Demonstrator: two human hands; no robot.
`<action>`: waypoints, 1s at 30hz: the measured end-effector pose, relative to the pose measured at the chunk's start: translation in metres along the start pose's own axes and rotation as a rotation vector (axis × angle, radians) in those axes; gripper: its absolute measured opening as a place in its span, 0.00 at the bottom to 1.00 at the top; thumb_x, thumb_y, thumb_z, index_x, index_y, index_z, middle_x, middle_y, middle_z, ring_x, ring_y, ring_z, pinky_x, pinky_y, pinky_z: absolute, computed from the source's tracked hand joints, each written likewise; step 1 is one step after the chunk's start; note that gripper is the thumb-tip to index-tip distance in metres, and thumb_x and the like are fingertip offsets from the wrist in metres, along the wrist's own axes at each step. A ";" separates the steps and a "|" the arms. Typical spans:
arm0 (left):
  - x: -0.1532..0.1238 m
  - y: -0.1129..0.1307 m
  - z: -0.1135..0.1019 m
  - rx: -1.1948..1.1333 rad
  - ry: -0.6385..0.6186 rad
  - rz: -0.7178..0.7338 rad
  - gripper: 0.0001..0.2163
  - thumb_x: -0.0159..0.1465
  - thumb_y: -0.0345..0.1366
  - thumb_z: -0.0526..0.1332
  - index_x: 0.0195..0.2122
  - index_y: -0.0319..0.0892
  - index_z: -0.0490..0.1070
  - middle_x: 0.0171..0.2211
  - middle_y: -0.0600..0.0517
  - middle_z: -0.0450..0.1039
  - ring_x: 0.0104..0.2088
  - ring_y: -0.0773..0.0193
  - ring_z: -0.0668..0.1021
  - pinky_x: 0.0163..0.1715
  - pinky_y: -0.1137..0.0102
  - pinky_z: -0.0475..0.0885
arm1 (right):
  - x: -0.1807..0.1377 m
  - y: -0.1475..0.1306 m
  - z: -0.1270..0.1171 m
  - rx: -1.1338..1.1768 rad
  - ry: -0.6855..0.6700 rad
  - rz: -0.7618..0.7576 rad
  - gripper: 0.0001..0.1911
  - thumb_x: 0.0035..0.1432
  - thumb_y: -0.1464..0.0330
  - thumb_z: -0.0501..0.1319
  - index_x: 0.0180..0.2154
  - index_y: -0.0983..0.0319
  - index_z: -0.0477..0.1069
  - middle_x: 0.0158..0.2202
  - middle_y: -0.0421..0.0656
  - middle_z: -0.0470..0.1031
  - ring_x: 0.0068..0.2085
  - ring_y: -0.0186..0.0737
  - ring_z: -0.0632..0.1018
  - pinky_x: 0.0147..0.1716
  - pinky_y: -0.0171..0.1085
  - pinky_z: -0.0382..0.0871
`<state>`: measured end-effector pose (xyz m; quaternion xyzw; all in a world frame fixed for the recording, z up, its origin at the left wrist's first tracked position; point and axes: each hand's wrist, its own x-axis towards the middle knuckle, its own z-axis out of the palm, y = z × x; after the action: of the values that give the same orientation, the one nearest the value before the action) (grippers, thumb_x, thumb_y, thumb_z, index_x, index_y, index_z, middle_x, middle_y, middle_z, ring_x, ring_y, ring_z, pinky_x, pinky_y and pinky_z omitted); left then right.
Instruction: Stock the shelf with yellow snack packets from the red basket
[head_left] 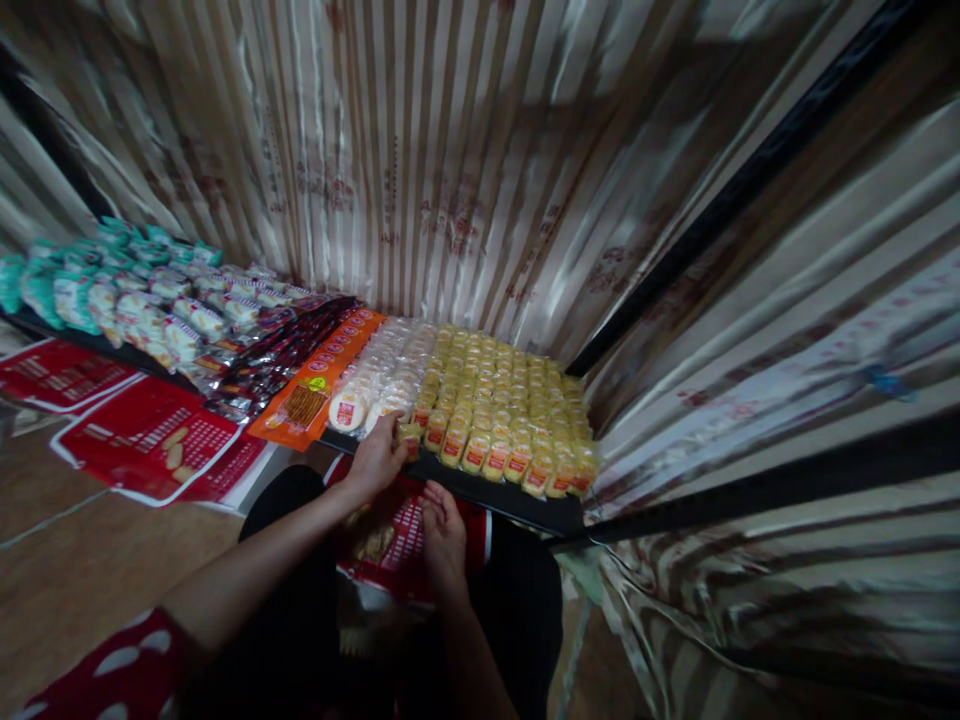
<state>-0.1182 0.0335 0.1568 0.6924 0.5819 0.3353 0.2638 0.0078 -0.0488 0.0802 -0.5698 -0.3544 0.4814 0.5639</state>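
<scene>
From the head view, there it was: the left hand (377,462) was in at the front edge of the black shelf (491,487), its fingers pinching a small yellow packet (410,441) at the near left corner of the yellow rows (510,405). And the right hand (444,530), just below the shelf's edge, sat close by, its fingers loosely extended, slightly curled, side by side.

What a line-up on that shelf! Yellow rows filled the right end, packed tight; white round packets (382,380) came next to them, then an orange bag (319,385) lying flat, then glossy dark packets (277,350), and at the far left a crowd of teal-and-white packets (71,290).

Behind it all hung a striped curtain (450,200) in heavy folds, printed with reddish patterns, while a dark bar (675,250) slanted down across the right side to the shelf's end. Below, red bags (161,445) lay at the left above a brown tiled floor (52,510), and another red bag (397,545) showed beneath the hands, between the person's dark-clothed knees (525,580). A red sleeve (127,660) with white dots covered the left arm, and the light was dim.
</scene>
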 end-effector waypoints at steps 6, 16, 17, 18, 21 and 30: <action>0.018 0.008 0.009 0.200 0.030 0.049 0.18 0.58 0.29 0.52 0.51 0.37 0.59 0.45 0.44 0.69 0.46 0.58 0.71 0.47 0.63 0.66 | 0.028 -0.016 0.004 -0.207 -0.029 -0.204 0.20 0.53 0.67 0.52 0.49 0.60 0.67 0.43 0.46 0.72 0.39 0.37 0.75 0.42 0.37 0.69; 0.028 -0.006 0.025 0.190 0.050 0.117 0.19 0.60 0.29 0.50 0.53 0.37 0.57 0.49 0.43 0.67 0.49 0.57 0.70 0.51 0.60 0.64 | 0.057 -0.018 0.004 -0.394 -0.023 -0.255 0.24 0.53 0.69 0.50 0.53 0.62 0.63 0.37 0.44 0.73 0.29 0.34 0.76 0.34 0.35 0.70; 0.028 -0.008 0.027 0.183 0.054 0.132 0.19 0.60 0.29 0.50 0.54 0.37 0.57 0.49 0.43 0.67 0.50 0.57 0.69 0.52 0.60 0.64 | 0.057 -0.017 0.004 -0.409 -0.017 -0.261 0.25 0.53 0.69 0.50 0.53 0.62 0.63 0.36 0.44 0.73 0.29 0.34 0.76 0.34 0.35 0.70; 0.029 -0.009 0.028 0.175 0.060 0.145 0.19 0.61 0.29 0.49 0.54 0.37 0.57 0.49 0.43 0.67 0.50 0.57 0.69 0.52 0.60 0.63 | 0.057 -0.016 0.004 -0.421 -0.012 -0.266 0.25 0.53 0.69 0.49 0.53 0.62 0.63 0.36 0.44 0.73 0.29 0.34 0.76 0.34 0.34 0.70; 0.027 -0.011 0.031 0.139 0.096 0.170 0.19 0.61 0.28 0.48 0.54 0.36 0.56 0.50 0.42 0.64 0.51 0.57 0.67 0.53 0.60 0.63 | 0.056 -0.015 0.003 -0.443 -0.002 -0.279 0.25 0.53 0.69 0.49 0.53 0.64 0.62 0.36 0.44 0.73 0.31 0.34 0.76 0.35 0.34 0.70; 0.013 -0.019 0.038 0.065 0.205 0.160 0.19 0.60 0.27 0.51 0.53 0.41 0.54 0.46 0.46 0.59 0.48 0.59 0.67 0.48 0.61 0.67 | 0.055 -0.014 0.006 -0.561 0.025 -0.328 0.26 0.54 0.69 0.47 0.55 0.63 0.61 0.37 0.45 0.73 0.31 0.35 0.76 0.38 0.36 0.69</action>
<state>-0.0991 0.0502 0.1204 0.7071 0.5590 0.4052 0.1528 0.0195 0.0067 0.0865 -0.6441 -0.5534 0.2609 0.4592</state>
